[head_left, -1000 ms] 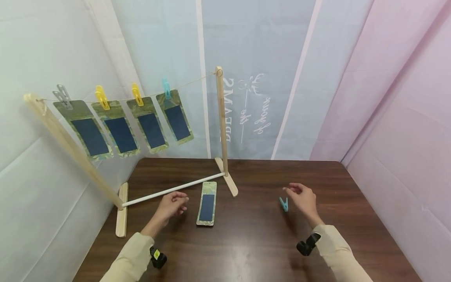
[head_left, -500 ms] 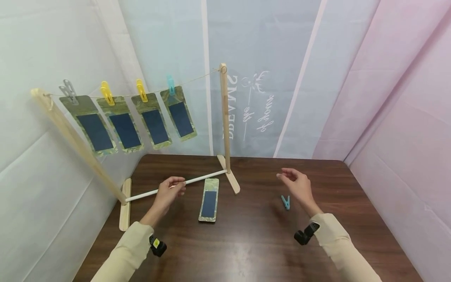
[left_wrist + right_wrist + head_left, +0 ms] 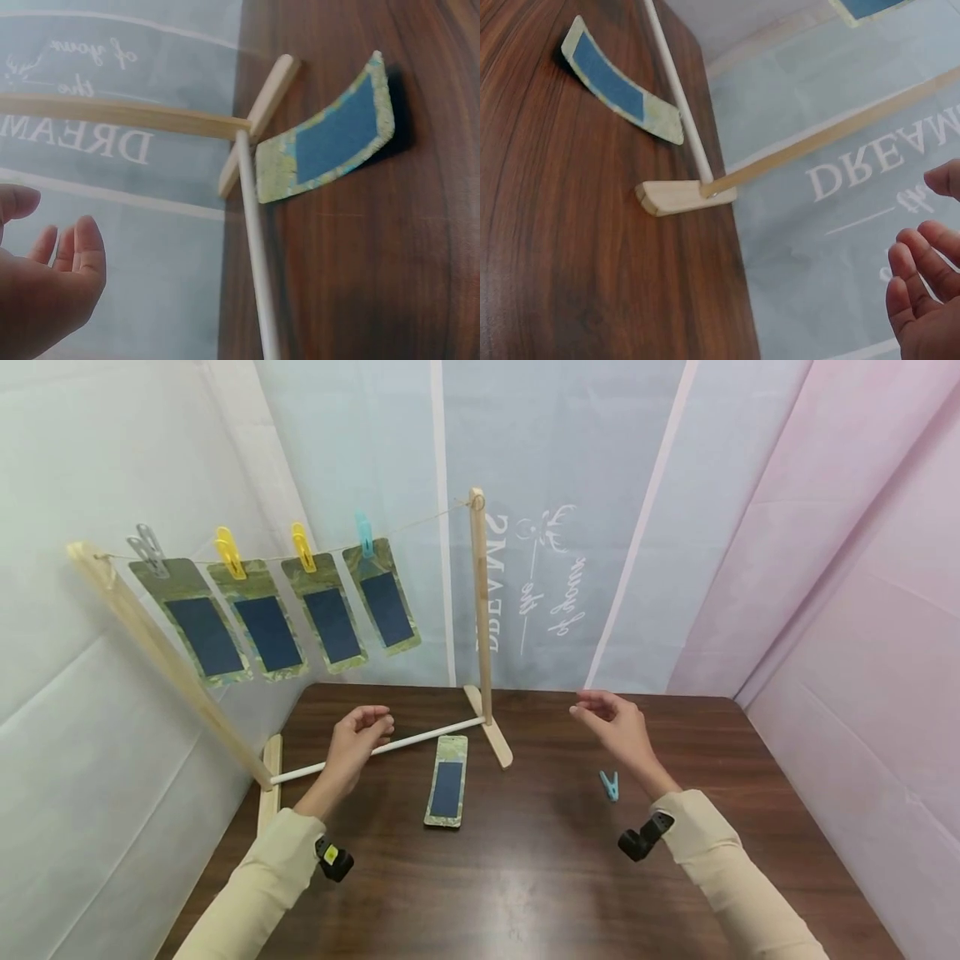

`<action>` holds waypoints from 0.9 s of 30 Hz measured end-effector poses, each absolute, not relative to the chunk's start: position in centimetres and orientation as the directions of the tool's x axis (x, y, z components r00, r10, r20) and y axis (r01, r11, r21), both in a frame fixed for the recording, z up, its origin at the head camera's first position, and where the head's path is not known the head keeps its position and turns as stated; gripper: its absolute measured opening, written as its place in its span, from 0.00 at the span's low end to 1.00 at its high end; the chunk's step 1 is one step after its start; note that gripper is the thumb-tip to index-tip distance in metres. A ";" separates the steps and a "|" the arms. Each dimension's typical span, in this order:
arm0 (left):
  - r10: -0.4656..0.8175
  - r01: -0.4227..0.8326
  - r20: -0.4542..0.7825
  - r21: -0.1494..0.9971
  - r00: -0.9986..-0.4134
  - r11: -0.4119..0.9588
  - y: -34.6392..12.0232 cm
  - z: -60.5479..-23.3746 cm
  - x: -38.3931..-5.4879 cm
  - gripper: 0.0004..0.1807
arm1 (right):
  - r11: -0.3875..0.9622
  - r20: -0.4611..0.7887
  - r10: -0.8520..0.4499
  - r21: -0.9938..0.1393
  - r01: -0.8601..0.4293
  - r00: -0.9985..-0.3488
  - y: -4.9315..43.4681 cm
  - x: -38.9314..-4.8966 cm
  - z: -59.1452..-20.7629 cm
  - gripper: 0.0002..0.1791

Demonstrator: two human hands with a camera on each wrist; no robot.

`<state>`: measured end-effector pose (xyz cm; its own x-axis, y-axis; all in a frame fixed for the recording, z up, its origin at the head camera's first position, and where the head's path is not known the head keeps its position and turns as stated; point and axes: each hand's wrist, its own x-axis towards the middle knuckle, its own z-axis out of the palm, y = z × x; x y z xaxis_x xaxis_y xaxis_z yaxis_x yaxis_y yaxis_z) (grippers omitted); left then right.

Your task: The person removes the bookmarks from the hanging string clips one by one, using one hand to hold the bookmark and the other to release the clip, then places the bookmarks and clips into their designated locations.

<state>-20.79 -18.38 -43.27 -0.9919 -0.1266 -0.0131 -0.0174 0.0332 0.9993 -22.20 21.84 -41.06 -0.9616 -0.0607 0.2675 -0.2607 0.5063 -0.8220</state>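
My left hand (image 3: 356,742) hovers above the table near the white bar (image 3: 420,737) of a wooden stand, fingers loosely bent and nothing in them. A gap shows between thumb and fingers in the left wrist view. On the table to its right lies a slightly curved card (image 3: 447,783), green-patterned with a dark blue panel. My right hand (image 3: 617,727) is raised on the other side, also without anything between thumb and fingers. Below it a light blue clothespin (image 3: 609,786) lies on the table. Beyond my left hand, several similar cards hang from the stand's string, among them a card (image 3: 333,625) under a yellow clothespin (image 3: 303,547).
The stand's right post (image 3: 482,610) rises from a wooden foot (image 3: 489,727) near the table's back edge; its left post (image 3: 172,664) leans close to the white side wall. A grey clothespin (image 3: 148,552) and a blue clothespin (image 3: 364,535) grip the string's outer cards.
Both hands have risen and moved forward, away from the table's front. The right hand has also shifted a little to the left. The card and the loose clothespin stay on the table.
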 end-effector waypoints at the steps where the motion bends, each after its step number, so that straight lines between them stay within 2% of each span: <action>1: -0.117 -0.013 -0.009 0.999 -0.993 0.031 -18.4 -43.1 -20.8 0.15 | 0.509 0.271 -0.059 -0.820 -0.263 -0.961 21.8 -22.2 -40.8 0.23; 13: -0.139 0.034 0.035 0.999 -0.990 0.008 -18.2 -41.5 -21.3 0.14 | 0.518 0.353 -0.110 -0.777 -0.357 -0.929 19.5 -23.0 -37.8 0.19; 20: -0.211 0.080 0.062 0.994 -0.975 -0.079 -18.2 -41.0 -22.1 0.08 | 0.453 0.386 -0.165 -0.788 -0.417 -0.908 18.0 -23.5 -36.2 0.19; 27: -0.208 0.091 0.070 0.991 -0.976 -0.095 -18.2 -40.3 -22.7 0.09 | 0.367 0.414 -0.190 -0.811 -0.456 -0.890 16.2 -22.4 -33.7 0.17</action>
<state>-22.73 -18.20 -40.27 -0.9756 -0.2082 0.0698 0.0912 -0.0950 0.9913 -22.43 16.24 -33.66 -0.8901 -0.1903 0.4141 -0.4557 0.3670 -0.8109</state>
